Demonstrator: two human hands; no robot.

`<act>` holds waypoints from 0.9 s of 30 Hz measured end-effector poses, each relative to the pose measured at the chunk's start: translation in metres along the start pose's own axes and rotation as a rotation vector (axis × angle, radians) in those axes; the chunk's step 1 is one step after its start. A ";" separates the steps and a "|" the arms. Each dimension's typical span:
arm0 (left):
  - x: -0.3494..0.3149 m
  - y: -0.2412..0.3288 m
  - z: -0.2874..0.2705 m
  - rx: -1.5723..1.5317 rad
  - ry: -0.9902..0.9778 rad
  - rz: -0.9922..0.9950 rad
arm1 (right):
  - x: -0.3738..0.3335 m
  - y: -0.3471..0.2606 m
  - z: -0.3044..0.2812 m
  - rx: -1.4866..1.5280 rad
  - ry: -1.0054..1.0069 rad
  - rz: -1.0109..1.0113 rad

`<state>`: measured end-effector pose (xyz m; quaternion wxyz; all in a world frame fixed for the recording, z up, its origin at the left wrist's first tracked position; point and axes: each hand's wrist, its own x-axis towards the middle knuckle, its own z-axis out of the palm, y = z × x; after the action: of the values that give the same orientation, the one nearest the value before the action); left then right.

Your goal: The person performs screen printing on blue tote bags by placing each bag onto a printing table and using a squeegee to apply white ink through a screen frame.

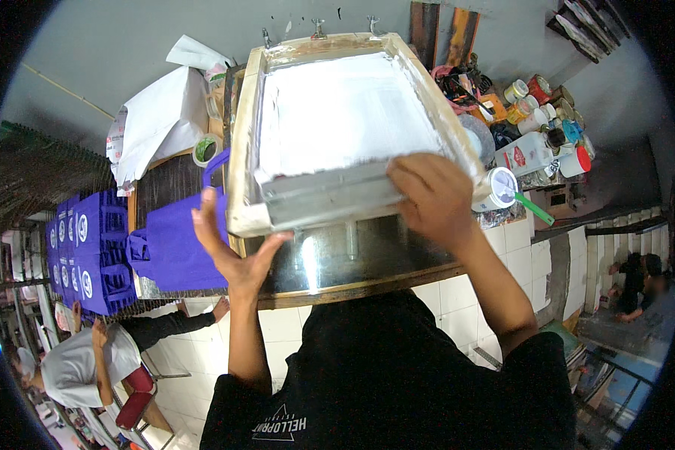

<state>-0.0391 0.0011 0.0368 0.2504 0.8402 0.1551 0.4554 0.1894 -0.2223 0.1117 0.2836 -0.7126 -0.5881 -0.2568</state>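
Observation:
A wooden screen printing frame (pixel 241 139) with a white-coated mesh (pixel 337 112) is tilted up over a dark glossy board, hinged at the far side. Along its near end lies a long grey squeegee (pixel 322 196). My right hand (pixel 433 199) is closed around the right part of the squeegee, slightly blurred, its fingertips hidden. My left hand (pixel 236 259) has its thumb and fingers spread beside the frame's near left corner, holding nothing. Just left of it, a purple fabric bag (pixel 180 244) lies on the table, its handle rising by the frame.
White paper sheets (pixel 161 112) and a green tape roll (pixel 206 150) sit at left, near printed purple bags (pixel 90 251) on a rack. At right stand a white tub (pixel 499 189) with a green-handled tool (pixel 534 208) and several jars. A seated person (pixel 90 367) is lower left; another (pixel 637 289) is far right.

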 end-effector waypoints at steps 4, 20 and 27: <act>0.026 0.006 0.033 0.057 -0.038 -0.160 | 0.069 0.020 -0.029 -0.123 0.109 -0.094; 0.007 -0.018 0.018 0.396 -0.268 -0.063 | 0.190 0.041 -0.076 -0.064 -0.058 0.281; 0.033 -0.096 0.029 0.591 -0.291 -0.770 | 0.232 0.050 -0.078 -0.077 -0.010 0.281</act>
<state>-0.0005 0.0885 -0.0077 0.1708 0.8117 0.5394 0.1449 0.2769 -0.1236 0.3238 0.2861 -0.7995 -0.4737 -0.2335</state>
